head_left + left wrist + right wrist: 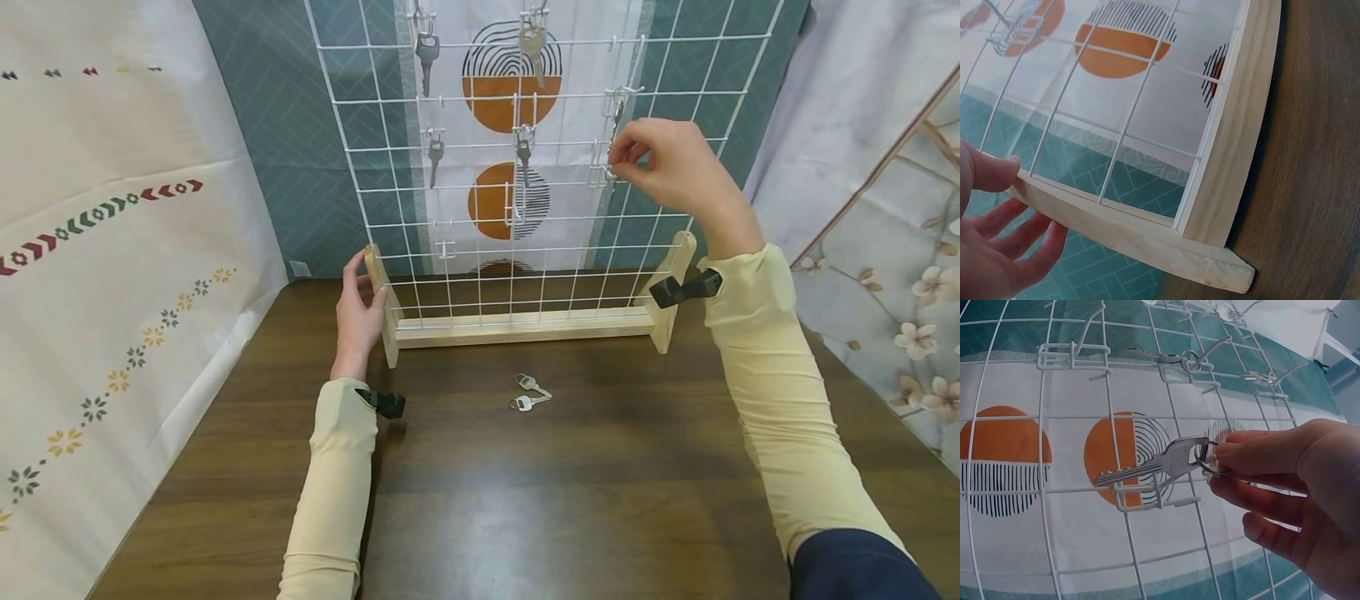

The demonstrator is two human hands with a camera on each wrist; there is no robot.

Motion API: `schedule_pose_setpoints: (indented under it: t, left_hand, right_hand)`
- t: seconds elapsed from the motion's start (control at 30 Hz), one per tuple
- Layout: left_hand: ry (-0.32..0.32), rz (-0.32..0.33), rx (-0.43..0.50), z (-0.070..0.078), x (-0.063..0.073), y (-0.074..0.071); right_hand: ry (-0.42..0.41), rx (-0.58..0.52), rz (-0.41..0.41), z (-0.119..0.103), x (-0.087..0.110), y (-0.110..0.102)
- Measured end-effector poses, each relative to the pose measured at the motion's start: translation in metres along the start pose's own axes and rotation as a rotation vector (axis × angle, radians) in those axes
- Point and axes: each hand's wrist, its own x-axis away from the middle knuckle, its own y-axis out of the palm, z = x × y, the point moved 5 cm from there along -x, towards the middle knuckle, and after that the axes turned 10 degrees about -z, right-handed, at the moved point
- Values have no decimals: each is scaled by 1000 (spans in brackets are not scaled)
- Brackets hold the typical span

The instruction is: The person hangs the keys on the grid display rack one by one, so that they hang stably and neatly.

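Right hand (1297,481) is pinching the metal key (1175,456) by its ring (1201,462), near a hook (1159,487) on the wire grid (336,102); left hand (360,317) is gripping the wooden stand (1135,234); key is presumably handling light, stiff, slick, hardly fragile; ring is probably offering the surest hold.

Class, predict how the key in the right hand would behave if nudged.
The key would probably stay stiff: it looks metal. It would likely swivel, since the right hand pinches only its ring. Being thin, it seems light.
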Motion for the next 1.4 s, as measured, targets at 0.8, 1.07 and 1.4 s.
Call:
schedule_pose_setpoints:
  t: [0.8, 1.07, 1.4]
  left_hand:
    - [-1, -15, 3, -1, -2, 0]
    - [-6, -13, 10, -2, -1, 2]
    - [-6, -11, 9, -1, -1, 2]
  right_hand:
    - [-11, -27, 26, 4, 6, 3]
    - [-45, -22, 184, -10, 26, 17]
    - [-179, -57, 4, -34, 46, 77]
